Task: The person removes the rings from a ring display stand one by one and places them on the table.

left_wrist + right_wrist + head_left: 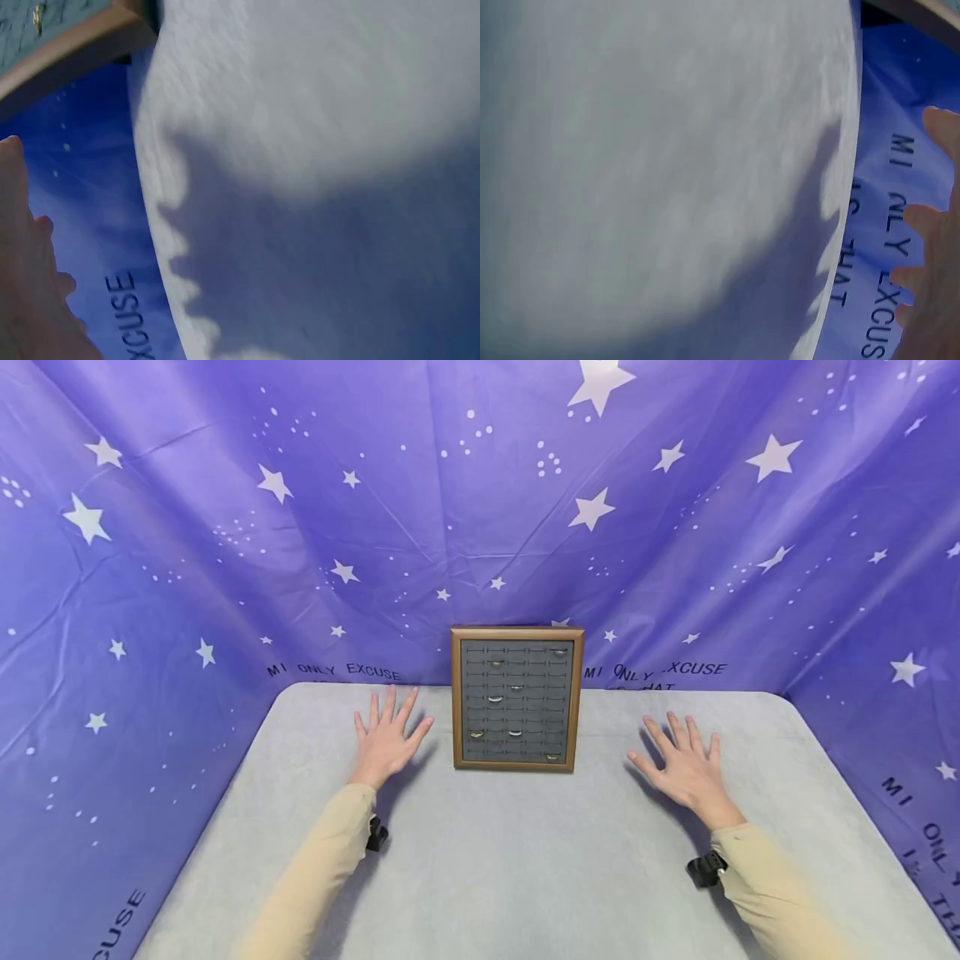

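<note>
Brown-framed ring display (pixel 514 766) standing near the far edge of a pale gray table (pixel 525 860), front facing the viewer; seven gold- and silver-coloured rings (pixel 495 699) sit scattered across its dark gray slotted panel (pixel 536 704).

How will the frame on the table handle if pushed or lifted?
Likely stiff: the frame has straight, square-cornered sides. Probably apt to tip if pushed near its top, since it stands upright on the table. The small rings sit in its grey pad, so a jolt might loosen some.

head view: bright — clear | wrist views: dimmer — soft | bluish shadows (pixel 337 270)
</note>
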`<state>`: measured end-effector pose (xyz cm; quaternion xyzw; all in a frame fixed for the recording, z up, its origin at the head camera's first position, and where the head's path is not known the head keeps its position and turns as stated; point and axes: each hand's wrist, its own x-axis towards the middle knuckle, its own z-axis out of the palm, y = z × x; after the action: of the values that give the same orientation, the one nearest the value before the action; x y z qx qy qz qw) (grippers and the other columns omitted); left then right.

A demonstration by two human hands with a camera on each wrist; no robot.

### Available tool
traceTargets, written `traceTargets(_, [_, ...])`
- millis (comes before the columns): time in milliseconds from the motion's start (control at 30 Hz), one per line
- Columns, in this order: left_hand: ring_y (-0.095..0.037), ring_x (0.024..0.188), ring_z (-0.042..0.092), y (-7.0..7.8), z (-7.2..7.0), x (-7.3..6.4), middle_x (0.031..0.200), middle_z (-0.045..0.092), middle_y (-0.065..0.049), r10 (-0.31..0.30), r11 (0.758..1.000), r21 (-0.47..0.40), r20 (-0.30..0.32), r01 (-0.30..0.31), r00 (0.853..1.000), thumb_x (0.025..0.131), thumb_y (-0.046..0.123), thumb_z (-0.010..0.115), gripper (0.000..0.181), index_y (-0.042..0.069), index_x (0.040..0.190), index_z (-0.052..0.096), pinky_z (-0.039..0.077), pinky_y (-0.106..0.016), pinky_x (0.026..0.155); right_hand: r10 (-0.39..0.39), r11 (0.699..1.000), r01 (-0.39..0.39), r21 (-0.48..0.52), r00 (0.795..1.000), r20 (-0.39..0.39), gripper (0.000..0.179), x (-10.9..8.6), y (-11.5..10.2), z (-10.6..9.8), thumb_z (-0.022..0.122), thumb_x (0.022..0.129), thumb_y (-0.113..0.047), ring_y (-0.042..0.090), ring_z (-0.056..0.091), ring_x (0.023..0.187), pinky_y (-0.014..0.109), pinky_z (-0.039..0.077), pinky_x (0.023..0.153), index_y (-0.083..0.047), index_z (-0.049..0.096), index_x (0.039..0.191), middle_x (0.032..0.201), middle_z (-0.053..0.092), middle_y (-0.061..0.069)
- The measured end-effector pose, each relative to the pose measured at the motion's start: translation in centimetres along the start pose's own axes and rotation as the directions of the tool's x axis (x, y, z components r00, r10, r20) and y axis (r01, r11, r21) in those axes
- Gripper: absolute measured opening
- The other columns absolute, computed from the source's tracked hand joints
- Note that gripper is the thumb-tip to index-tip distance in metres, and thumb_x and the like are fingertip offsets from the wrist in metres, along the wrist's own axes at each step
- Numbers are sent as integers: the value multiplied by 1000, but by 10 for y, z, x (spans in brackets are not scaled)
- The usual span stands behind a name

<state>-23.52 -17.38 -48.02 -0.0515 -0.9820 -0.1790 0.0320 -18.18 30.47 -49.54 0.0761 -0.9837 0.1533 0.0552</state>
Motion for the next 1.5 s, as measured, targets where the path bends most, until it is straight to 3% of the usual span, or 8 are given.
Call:
traceTargets(300, [-38, 143, -8, 28, -8, 17, 161, 2, -10, 49, 988, -142, -72, -59, 996, 98, 62, 29, 68, 30, 156, 15, -11, -61, 107, -22, 998, 23, 54, 1000, -6, 77, 6, -25, 7, 48, 93, -59, 51, 9, 138, 73, -3, 102, -13, 31, 152, 151, 21, 29])
traceTargets(500, [-38, 144, 5, 54, -22, 34, 160, 9, -10, 146, 929, -325, -124, -179, 981, 100, 57, 33, 65, 27, 156, 19, 2, -62, 110, -29, 995, 33, 98, 999, -40, 75, 3, -36, 11, 51, 93, -55, 53, 14, 136, 73, 0, 103, -10, 33, 150, 148, 26, 32])
traceTargets(600, [-33, 143, 17, 64, -27, 40, 158, 19, -11, 184, 858, -460, -141, -229, 973, 102, 48, 39, 63, 25, 156, 19, 13, -55, 112, -31, 992, 37, 118, 998, -59, 74, 0, -42, 13, 52, 93, -53, 53, 16, 135, 72, 3, 103, -9, 34, 149, 146, 28, 32])
traceTargets(800, [-30, 127, 45, 73, -32, 46, 151, 33, -12, 200, 628, -728, -190, -274, 961, 98, 23, 59, 67, 26, 155, 23, 41, -42, 101, -29, 986, 41, 160, 997, -78, 72, -3, -51, 16, 54, 93, -51, 52, 18, 135, 71, 5, 104, -10, 33, 150, 145, 30, 32])
traceTargets(933, [-33, 128, 42, 71, -32, 48, 155, 25, -9, 228, 498, -811, -218, -306, 949, 93, 6, 63, 74, 20, 155, 24, 39, -47, 101, -40, 981, 54, 187, 996, -77, 71, -4, -57, 19, 56, 94, -47, 52, 20, 134, 71, 8, 104, -10, 33, 150, 143, 32, 32])
traceTargets(1067, [-40, 121, 45, 74, -41, 40, 148, 33, -21, 255, 413, -847, -243, -333, 936, 90, -9, 60, 73, 7, 153, 25, 38, -52, 98, -51, 974, 66, 216, 996, -74, 71, -4, -63, 23, 57, 94, -45, 51, 26, 131, 69, 14, 104, -9, 33, 150, 142, 32, 32])
traceTargets(1267, [-40, 111, 48, 76, -41, 31, 135, 41, -31, 250, 398, -852, -255, -339, 934, 87, -16, 58, 74, 2, 151, 26, 43, -49, 95, -50, 962, 77, 261, 993, -110, 70, -4, -73, 24, 59, 93, -44, 51, 34, 124, 69, 22, 99, -11, 34, 150, 138, 38, 30])
traceTargets(1500, [-30, 110, 49, 65, -21, 45, 136, 41, -27, 227, 388, -856, -269, -340, 936, 85, -17, 61, 80, 10, 152, 28, 43, -45, 95, -35, 934, 92, 344, 985, -169, 67, 6, -88, 15, 62, 92, -40, 43, 44, 116, 63, 33, 94, -8, 39, 147, 128, 49, 26])
